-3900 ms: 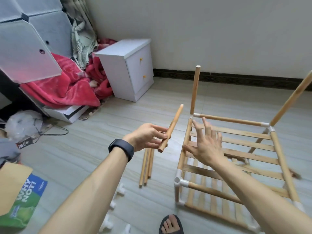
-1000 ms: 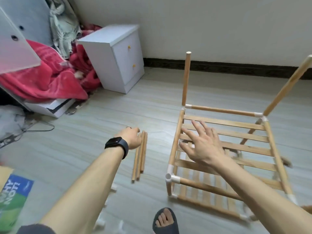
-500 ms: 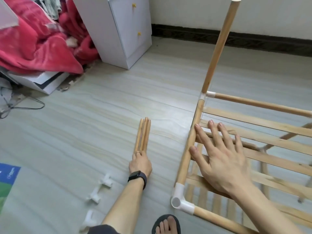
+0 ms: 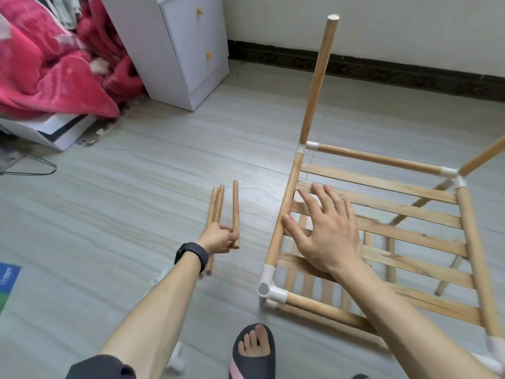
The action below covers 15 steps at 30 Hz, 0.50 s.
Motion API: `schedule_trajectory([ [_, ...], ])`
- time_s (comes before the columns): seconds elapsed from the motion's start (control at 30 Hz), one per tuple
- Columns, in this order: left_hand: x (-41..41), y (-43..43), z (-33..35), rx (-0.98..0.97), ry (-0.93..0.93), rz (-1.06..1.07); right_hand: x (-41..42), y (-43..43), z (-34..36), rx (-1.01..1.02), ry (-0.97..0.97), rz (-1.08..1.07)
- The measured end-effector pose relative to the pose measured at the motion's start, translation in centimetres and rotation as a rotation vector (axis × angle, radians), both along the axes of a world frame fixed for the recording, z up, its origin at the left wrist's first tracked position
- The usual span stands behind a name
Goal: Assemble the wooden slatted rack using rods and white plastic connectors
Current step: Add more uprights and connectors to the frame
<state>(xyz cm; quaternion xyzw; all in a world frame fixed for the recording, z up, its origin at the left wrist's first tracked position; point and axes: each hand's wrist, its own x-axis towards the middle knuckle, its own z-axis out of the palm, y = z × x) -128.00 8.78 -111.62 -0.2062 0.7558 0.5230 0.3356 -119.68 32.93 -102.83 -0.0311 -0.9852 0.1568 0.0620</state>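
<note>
1. Pale tiled floor (image 4: pixel 136 192), white wall with dark skirting behind; all items lie or stand on the floor.
2. Wooden slatted rack (image 4: pixel 382 222): partly built, on the floor under the right hand (image 4: pixel 328 233). White plastic connectors (image 4: pixel 269 285) join its rods at the corners; an upright rod (image 4: pixel 318 77) rises from the far-left corner, beyond the fingertips.
3. Right hand: flat on the slats, fingers (image 4: pixel 318 198) spread, thumb touching the rack's left side rod (image 4: pixel 287 206). Nothing gripped.
4. Left hand (image 4: pixel 218 237): fingers (image 4: pixel 231 236) pinching the near end of a loose rod (image 4: pixel 235 209), which points away from the person. A black wristband (image 4: pixel 192 255) is on the wrist.
5. Two more loose rods (image 4: pixel 216 206): on the floor just left of the pinched rod, partly under the left hand.
6. Spare white connectors (image 4: pixel 177 356): on the floor beside the left forearm, partly hidden.
7. Sandalled foot (image 4: pixel 254 348): near edge, between the arms.
8. White drawer cabinet (image 4: pixel 185 47): far left of the fingers; red blanket (image 4: pixel 54 69) heaped beside it.
</note>
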Motion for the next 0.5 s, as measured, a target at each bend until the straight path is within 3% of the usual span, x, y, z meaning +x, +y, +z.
schedule_trajectory([
  [0.17, 2.1, -1.3, 11.6, 0.267, 0.052, -0.116, 0.7, -0.1, 1.6, -0.065, 0.194, 0.028],
  [0.37, 5.9, -0.1, 23.0, 0.249, 0.163, -0.582, 2.0, -2.4, 5.5, 0.093, 0.564, 0.339],
  [0.43, 7.2, 1.1, 24.1, 0.324, 0.227, -0.592, 2.7, -3.1, 7.4, -0.07, 0.606, 0.363],
  [0.5, 8.0, 2.1, 23.8, 0.439, 0.297, -0.383, 3.5, -3.3, 9.1, -0.403, 0.489, 0.226],
])
